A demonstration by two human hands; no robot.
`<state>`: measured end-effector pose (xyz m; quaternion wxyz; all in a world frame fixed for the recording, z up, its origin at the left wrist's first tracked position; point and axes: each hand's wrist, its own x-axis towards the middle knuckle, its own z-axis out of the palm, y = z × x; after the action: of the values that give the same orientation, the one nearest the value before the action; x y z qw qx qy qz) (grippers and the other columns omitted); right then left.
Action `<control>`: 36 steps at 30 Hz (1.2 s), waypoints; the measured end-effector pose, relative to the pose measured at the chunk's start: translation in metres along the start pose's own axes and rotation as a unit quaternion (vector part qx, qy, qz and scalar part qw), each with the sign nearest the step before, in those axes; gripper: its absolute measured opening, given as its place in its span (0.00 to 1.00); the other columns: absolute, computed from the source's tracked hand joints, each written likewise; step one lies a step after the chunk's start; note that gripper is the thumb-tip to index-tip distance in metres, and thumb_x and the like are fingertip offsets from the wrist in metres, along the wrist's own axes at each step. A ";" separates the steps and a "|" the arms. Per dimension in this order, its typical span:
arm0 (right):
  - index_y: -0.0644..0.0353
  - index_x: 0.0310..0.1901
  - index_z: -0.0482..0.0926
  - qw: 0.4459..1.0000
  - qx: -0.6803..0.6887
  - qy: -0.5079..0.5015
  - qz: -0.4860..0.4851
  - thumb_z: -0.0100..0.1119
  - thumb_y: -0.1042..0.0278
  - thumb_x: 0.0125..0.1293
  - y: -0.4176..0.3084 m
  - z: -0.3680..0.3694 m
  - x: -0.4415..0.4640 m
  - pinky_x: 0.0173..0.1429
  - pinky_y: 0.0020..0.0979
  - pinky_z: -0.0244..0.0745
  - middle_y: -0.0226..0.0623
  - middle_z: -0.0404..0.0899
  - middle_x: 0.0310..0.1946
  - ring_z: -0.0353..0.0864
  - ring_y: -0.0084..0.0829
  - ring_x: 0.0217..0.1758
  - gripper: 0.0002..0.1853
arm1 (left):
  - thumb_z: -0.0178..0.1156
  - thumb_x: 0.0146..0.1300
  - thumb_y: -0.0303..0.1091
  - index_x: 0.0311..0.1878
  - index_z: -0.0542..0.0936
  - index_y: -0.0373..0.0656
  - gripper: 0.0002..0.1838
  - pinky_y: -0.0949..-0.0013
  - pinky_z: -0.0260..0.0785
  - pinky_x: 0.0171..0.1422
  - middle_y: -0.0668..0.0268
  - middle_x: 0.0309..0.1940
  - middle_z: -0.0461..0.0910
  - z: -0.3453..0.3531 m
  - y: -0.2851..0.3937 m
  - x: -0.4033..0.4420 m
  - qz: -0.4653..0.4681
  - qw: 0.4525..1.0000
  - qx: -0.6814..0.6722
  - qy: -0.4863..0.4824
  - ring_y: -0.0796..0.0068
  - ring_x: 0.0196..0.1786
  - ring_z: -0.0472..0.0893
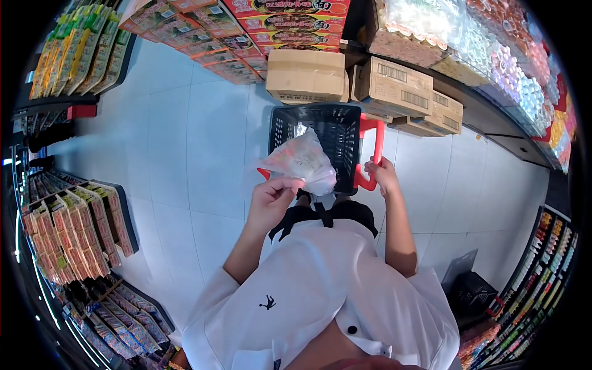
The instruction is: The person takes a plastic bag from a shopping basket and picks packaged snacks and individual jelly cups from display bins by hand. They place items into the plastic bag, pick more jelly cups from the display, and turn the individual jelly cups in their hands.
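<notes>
A black shopping basket (pixel 336 132) hangs in front of my body, its red handle (pixel 377 145) folded to the right side. The fingers of my right hand (pixel 383 174) are wrapped round the lower part of that handle. My left hand (pixel 275 197) pinches the edge of a translucent plastic bag (pixel 302 161) above the near left part of the basket. Something pale and reddish shows faintly through the bag, but I cannot make out what it is. A small shiny item (pixel 300 129) lies in the basket behind the bag, partly hidden.
Cardboard cartons (pixel 305 74) stand just beyond the basket, below stacked red noodle boxes (pixel 293 24). Clear bins of wrapped goods (pixel 468 49) line the far right. Display racks (pixel 74 231) stand along the left. Another black basket (pixel 472 293) sits on the tiled floor (pixel 209 142) at lower right.
</notes>
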<state>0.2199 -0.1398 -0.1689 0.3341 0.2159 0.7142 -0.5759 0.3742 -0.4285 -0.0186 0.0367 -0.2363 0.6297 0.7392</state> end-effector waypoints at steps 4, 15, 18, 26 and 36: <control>0.69 0.53 0.79 0.997 -0.057 0.039 -0.032 0.59 0.71 0.74 0.035 -0.033 0.047 0.46 0.33 0.77 0.38 0.84 0.38 0.82 0.30 0.37 0.12 | 0.59 0.75 0.19 0.51 0.88 0.34 0.09 0.79 0.73 0.53 0.65 0.49 0.89 0.004 -0.005 0.007 -0.006 1.000 0.021 -0.009 0.83 0.48 0.82; 0.68 0.48 0.80 0.964 -0.238 0.064 -0.103 0.63 0.65 0.73 0.061 -0.026 0.077 0.45 0.37 0.79 0.42 0.86 0.33 0.86 0.35 0.37 0.13 | 0.58 0.75 0.16 0.50 0.88 0.34 0.11 0.77 0.74 0.55 0.65 0.46 0.88 0.047 0.007 0.010 0.026 0.998 0.050 0.025 0.81 0.49 0.83; 0.74 0.67 0.71 0.963 -0.243 0.038 -0.108 0.68 0.59 0.71 0.024 -0.033 0.043 0.58 0.45 0.82 0.61 0.85 0.47 0.88 0.57 0.50 0.32 | 0.58 0.75 0.17 0.50 0.88 0.34 0.10 0.77 0.73 0.54 0.64 0.46 0.88 0.061 0.019 0.002 0.034 0.998 0.043 0.037 0.80 0.48 0.82; 0.67 0.64 0.76 0.933 -0.142 -0.177 -0.280 0.68 0.62 0.72 -0.072 -0.076 -0.063 0.45 0.33 0.82 0.42 0.85 0.42 0.85 0.31 0.38 0.25 | 0.57 0.71 0.12 0.40 0.87 0.36 0.11 0.74 0.73 0.54 0.60 0.44 0.89 0.111 0.065 -0.035 0.143 0.988 0.040 0.047 0.77 0.47 0.82; 0.58 0.57 0.81 0.816 -0.253 -0.167 -0.493 0.76 0.65 0.61 -0.106 -0.077 -0.192 0.45 0.40 0.83 0.40 0.86 0.38 0.89 0.43 0.39 0.23 | 0.68 0.57 0.13 0.33 0.89 0.40 0.09 0.70 0.69 0.47 0.60 0.40 0.91 0.146 0.109 -0.047 0.305 0.940 0.096 -0.115 0.71 0.40 0.78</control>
<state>0.2604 -0.0762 0.0513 0.1630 -0.3566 0.7788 -0.4896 0.3337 -0.3013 0.1137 -0.0957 0.0590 0.7311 0.6729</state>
